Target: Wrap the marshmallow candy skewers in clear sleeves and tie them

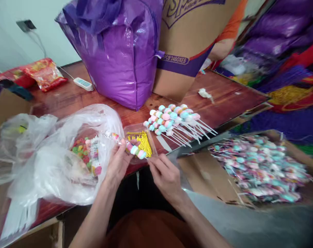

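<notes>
A marshmallow skewer [135, 150] in pastel colours lies across between my two hands, over the table's front edge. My left hand [118, 160] is closed round its left part, where a clear printed wrapper [111, 136] sticks out past the fingers. At the other end my right hand [167, 174] pinches near the stick; the fingertips partly hide it. Just behind the skewer stands a clear plastic tray [153, 146] of yellow twist ties [144, 142]. Several unwrapped marshmallow skewers [172, 119] are piled to the right of that tray, their white sticks pointing toward me.
Left of my hands, an open plastic bag [68, 172] holds colourful candies [82, 151]. A big purple bag [122, 65] and a cardboard carton [172, 81] stand behind. Lower right, a box [203, 175] is heaped with wrapped skewers [262, 165]. A power strip [83, 83] lies at back left.
</notes>
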`<control>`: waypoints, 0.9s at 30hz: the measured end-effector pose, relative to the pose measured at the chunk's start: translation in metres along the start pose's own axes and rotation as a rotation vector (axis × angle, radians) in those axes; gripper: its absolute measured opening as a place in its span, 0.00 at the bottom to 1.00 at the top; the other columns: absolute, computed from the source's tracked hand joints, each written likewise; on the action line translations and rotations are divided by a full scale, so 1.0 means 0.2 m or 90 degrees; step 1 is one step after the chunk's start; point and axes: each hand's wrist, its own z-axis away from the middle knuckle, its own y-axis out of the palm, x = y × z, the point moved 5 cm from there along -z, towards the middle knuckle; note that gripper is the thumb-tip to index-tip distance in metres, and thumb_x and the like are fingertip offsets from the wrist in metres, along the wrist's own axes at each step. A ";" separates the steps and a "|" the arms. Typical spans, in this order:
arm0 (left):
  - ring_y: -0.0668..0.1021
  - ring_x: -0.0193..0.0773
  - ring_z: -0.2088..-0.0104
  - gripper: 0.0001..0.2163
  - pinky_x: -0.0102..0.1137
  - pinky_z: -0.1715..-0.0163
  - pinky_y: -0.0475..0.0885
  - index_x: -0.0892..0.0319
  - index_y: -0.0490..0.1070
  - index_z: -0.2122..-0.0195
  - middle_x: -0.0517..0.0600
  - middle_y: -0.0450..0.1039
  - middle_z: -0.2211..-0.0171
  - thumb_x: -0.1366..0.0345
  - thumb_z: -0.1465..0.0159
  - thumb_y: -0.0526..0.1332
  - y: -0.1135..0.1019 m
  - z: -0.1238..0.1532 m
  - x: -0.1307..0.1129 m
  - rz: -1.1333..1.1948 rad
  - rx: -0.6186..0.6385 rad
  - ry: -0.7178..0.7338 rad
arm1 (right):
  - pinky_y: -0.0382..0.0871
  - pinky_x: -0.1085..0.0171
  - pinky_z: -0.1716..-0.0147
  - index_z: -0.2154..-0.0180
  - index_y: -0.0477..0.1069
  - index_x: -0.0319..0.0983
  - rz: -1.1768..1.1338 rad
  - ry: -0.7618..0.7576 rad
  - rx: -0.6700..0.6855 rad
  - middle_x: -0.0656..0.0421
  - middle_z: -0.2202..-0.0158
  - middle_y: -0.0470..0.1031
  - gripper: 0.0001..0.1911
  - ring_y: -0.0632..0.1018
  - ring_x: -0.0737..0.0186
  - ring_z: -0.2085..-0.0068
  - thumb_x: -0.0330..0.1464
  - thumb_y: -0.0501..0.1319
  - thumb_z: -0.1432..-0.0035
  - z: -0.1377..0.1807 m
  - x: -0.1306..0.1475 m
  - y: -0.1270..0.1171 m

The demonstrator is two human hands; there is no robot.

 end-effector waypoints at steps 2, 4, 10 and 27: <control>0.82 0.45 0.59 0.14 0.41 0.55 0.77 0.61 0.74 0.66 0.54 0.81 0.64 0.56 0.42 0.71 0.01 0.00 0.02 0.011 0.002 0.013 | 0.71 0.68 0.64 0.63 0.73 0.37 -0.002 0.007 0.002 0.57 0.70 0.71 0.09 0.75 0.66 0.67 0.23 0.56 0.33 0.01 0.02 0.03; 0.82 0.46 0.58 0.14 0.41 0.54 0.76 0.61 0.74 0.65 0.53 0.81 0.64 0.55 0.42 0.70 0.01 0.00 0.03 0.019 0.005 0.019 | 0.71 0.68 0.65 0.62 0.73 0.37 -0.024 0.026 0.012 0.57 0.69 0.71 0.09 0.75 0.66 0.68 0.23 0.55 0.33 0.01 0.04 0.05; 0.80 0.50 0.51 0.14 0.40 0.55 0.76 0.59 0.74 0.64 0.54 0.80 0.62 0.53 0.41 0.69 0.02 0.01 0.03 0.033 0.015 0.010 | 0.70 0.68 0.65 0.62 0.73 0.38 -0.161 0.118 0.047 0.58 0.68 0.70 0.09 0.74 0.66 0.67 0.23 0.55 0.34 0.00 0.05 0.06; 0.82 0.46 0.59 0.15 0.36 0.59 0.76 0.62 0.74 0.67 0.50 0.78 0.68 0.56 0.45 0.73 0.04 0.00 0.00 -0.008 0.033 0.001 | 0.69 0.67 0.66 0.64 0.74 0.37 -0.159 0.146 -0.023 0.59 0.70 0.70 0.08 0.73 0.66 0.69 0.24 0.57 0.35 -0.03 0.05 0.09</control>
